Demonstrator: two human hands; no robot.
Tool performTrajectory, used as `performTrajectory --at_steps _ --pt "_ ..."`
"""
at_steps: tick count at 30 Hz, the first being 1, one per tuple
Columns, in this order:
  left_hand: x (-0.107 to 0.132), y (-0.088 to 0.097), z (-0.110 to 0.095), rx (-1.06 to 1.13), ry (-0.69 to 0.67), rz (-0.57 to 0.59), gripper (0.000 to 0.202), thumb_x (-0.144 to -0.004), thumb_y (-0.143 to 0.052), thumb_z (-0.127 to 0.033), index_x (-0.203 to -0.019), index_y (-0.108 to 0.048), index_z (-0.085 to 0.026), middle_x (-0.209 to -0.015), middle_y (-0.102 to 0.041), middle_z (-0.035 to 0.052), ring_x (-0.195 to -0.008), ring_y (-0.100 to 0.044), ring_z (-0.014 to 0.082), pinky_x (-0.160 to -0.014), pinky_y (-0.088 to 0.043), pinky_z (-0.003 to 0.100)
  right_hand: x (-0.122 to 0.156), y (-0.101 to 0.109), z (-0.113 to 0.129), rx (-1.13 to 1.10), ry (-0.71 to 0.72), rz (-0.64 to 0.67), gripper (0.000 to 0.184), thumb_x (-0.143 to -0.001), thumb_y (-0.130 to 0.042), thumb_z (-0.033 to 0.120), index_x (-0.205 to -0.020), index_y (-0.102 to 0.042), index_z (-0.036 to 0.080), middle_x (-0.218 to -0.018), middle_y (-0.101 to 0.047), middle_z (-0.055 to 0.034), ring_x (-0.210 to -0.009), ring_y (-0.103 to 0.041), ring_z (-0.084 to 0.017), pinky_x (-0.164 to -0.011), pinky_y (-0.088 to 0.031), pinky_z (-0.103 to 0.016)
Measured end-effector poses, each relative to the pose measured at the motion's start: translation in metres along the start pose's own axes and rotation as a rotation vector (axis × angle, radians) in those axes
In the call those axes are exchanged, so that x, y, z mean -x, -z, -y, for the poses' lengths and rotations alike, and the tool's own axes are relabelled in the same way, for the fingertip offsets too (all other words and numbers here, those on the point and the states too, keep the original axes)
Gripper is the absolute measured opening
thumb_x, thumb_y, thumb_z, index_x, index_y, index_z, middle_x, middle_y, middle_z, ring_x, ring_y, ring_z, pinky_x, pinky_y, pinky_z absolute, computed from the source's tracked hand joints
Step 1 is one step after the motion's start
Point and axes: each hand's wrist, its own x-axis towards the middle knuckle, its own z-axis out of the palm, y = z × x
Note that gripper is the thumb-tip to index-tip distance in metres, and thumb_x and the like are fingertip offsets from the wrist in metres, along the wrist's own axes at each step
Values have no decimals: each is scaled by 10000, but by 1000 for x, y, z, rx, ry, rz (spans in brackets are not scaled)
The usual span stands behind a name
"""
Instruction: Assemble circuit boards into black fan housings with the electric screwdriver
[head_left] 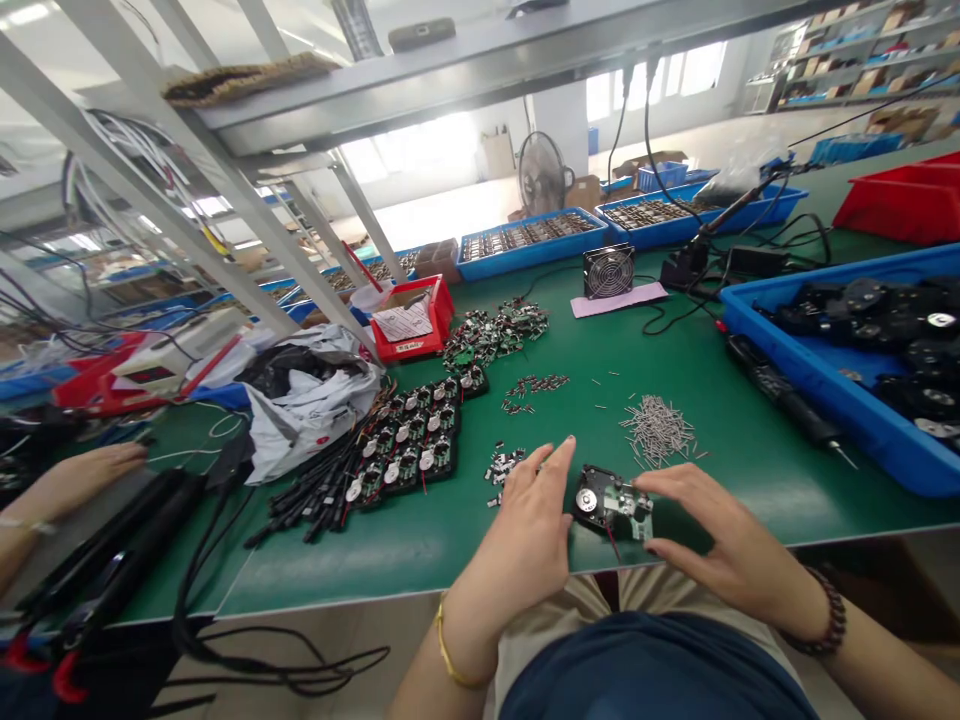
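A small black disc drive mechanism (592, 499) with a silver round hub, a green circuit board and a thin red wire rests on the green bench near its front edge. My right hand (716, 535) grips its right end, index finger at the far corner and thumb at the near one. To its left, my left hand (529, 520) is held with fingers stretched out and appears to hold nothing. Beside those fingertips lies a small group of black-and-white parts (504, 463), partly covered by the hand. A heap of thin metal pins (658, 430) lies beyond my right hand.
Similar mechanisms (403, 433) stand in rows at left, cables attached. Loose small boards (495, 335) are piled behind. An electric screwdriver (784, 395) lies beside a blue bin (847, 400) at right. A small fan (608, 272) stands at the back. Another person's hand (82, 480) is far left.
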Motion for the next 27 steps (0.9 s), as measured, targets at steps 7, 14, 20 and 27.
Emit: performTrajectory --at_steps 7,14,20,27 --pt "-27 -8 11 -116 -62 151 986 -808 -742 -173 -1637 -211 -204 -1435 -610 114 -1483 -354 332 -1284 -128 578 -15 -7 -10 52 -18 18 350 -1018 -632 322 -1351 -544 258 -1224 -676 -104 -1116 -624 -301 -949 -554 -504" --pt "-18 -17 9 -171 -85 69 899 -763 -895 -326 -1511 -402 -241 -1407 -600 133 -1417 -438 338 -1245 -209 573 -23 -7 -14 77 28 128 369 -1006 -642 257 -1354 -525 227 -1245 -650 -100 -1133 -588 -293 -963 -542 -493" --pt "-18 -15 6 -166 -165 104 539 -831 -846 -332 -1281 -559 -261 -1299 -666 52 -1450 -411 306 -1267 -145 542 -21 0 -14 142 77 203 367 -1023 -615 249 -1371 -507 198 -1251 -637 -119 -1144 -572 -298 -989 -536 -491" --pt "-16 -17 3 -230 -144 120 459 -851 -810 -313 -1248 -584 -272 -1320 -639 43 -1448 -399 304 -1273 -145 545 -12 0 -10 251 96 124 339 -1023 -566 276 -1353 -556 199 -1506 -422 -172 -1373 -408 -360 -1091 -457 -578"
